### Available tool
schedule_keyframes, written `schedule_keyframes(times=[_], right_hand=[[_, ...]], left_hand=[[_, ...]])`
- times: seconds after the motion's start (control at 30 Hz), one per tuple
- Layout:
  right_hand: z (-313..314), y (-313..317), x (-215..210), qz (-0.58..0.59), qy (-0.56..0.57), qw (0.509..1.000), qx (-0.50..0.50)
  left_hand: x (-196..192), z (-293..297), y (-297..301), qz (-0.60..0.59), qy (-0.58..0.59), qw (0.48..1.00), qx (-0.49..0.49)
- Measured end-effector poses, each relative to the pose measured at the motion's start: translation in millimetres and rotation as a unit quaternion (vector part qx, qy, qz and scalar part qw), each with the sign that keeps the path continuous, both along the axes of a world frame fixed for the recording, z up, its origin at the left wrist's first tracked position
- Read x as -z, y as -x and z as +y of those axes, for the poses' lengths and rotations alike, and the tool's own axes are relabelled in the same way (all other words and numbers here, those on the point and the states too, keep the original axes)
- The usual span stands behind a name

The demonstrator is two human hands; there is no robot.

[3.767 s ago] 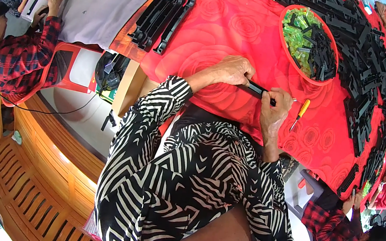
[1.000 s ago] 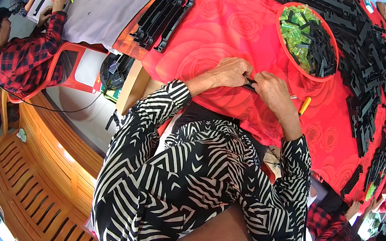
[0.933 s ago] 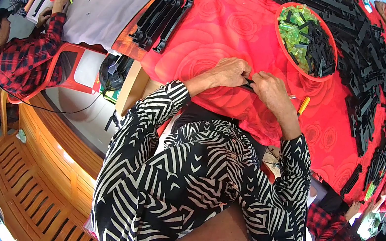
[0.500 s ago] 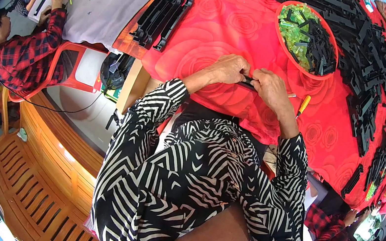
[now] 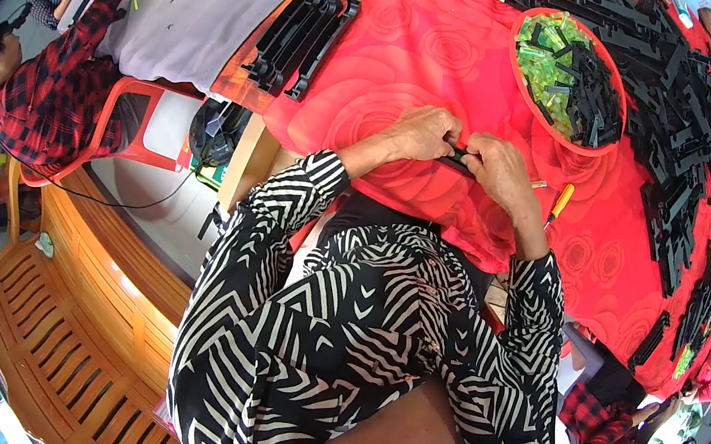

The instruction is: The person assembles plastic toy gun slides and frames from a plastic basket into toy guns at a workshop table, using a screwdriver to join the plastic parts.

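Both hands are closed over a small black plastic piece (image 5: pixel 455 157) near the front edge of the red-covered table (image 5: pixel 385 89). My left hand (image 5: pixel 424 131) pinches its left end. Thumb and fingers of my right hand (image 5: pixel 495 164) press on its right end. Most of the piece is hidden by the fingers. Just right of my right hand lies a yellow-handled screwdriver (image 5: pixel 561 200). Beyond it stands an orange-rimmed basket (image 5: pixel 624 97) holding clear green pieces (image 5: pixel 542 52) and small black parts (image 5: pixel 594 111).
Several long black plastic strips (image 5: pixel 300 39) lie side by side at the left on the wooden tabletop. A large heap of black strips (image 5: pixel 672 132) covers the right side. A person in a checked shirt (image 5: pixel 47 102) sits at the left, near a red chair (image 5: pixel 142 126).
My hands stay together on the black piece, shifting very slightly. At the left, the person's arm has reached farther out toward the basket of green pieces.
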State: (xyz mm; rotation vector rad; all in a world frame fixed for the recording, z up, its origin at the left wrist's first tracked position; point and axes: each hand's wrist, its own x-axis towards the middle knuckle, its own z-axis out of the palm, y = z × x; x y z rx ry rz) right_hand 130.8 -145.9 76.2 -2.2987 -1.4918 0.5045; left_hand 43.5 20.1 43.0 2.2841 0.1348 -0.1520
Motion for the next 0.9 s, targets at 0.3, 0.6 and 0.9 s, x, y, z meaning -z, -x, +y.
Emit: schedule_keyframes(times=[0.3, 0.6, 0.9], right_hand=[[-2.0, 1.6, 20.7, 0.097, -0.058, 0.988, 0.108], [5.0, 2.2, 21.6, 0.121, 0.003, 0.978, 0.168], [16.6, 7.2, 11.6, 0.116, 0.094, 0.962, 0.228]], left_hand=[[0.4, -1.7, 1.0, -0.006, 0.005, 1.000, -0.007], [8.5, 5.4, 2.1, -0.043, 0.086, 0.995, 0.009], [2.8, -0.5, 9.1, -0.050, 0.116, 0.991, -0.034]])
